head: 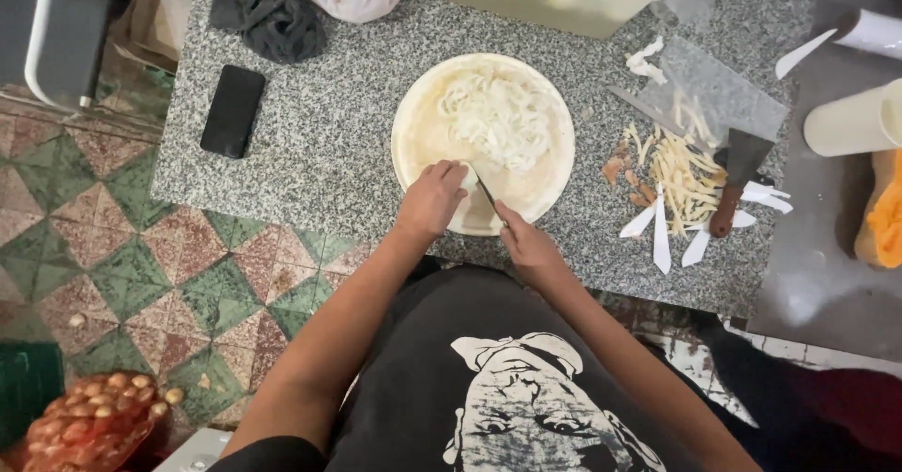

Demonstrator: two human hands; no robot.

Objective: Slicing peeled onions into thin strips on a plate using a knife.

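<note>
Fingers of the left hand (430,200) sit so close to the knife (489,197) that a slip on the small white piece (467,179) could likely nick them. That hand pinches the piece over the near edge of the pale bowl (413,134), while the right hand (526,245) grips the knife handle, blade touching the piece, between both hands.

Left hand (430,198) gripping white piece, right hand (528,247) holding knife (489,196), bowl (413,143)
</note>
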